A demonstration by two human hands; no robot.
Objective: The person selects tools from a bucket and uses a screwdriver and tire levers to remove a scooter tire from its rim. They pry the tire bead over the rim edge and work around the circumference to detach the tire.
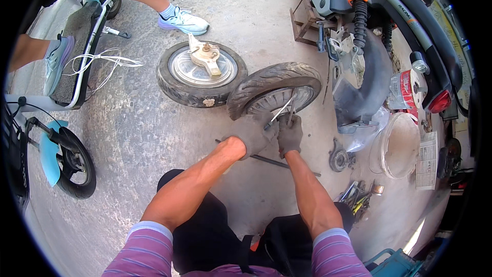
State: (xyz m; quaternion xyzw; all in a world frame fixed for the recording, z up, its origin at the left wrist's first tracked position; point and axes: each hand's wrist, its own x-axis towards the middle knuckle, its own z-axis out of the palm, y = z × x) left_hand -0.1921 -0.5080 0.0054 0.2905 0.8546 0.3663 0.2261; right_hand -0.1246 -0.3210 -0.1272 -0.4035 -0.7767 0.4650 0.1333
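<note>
At tilted wheel point(274, 73) — left fingers point(260, 124) curled round rod point(282, 109), right fingers point(291, 132) round bar point(291, 115).

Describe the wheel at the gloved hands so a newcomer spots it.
Left of the scooter at far right, two wheels sit together. Pick the right wheel, where the left hand and right hand hold metal rods. It is tilted up; the left wheel lies flat, a metal plate on top.

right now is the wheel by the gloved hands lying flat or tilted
Tilted: the wheel has its far edge raised, showing tread beyond the rim.
</note>
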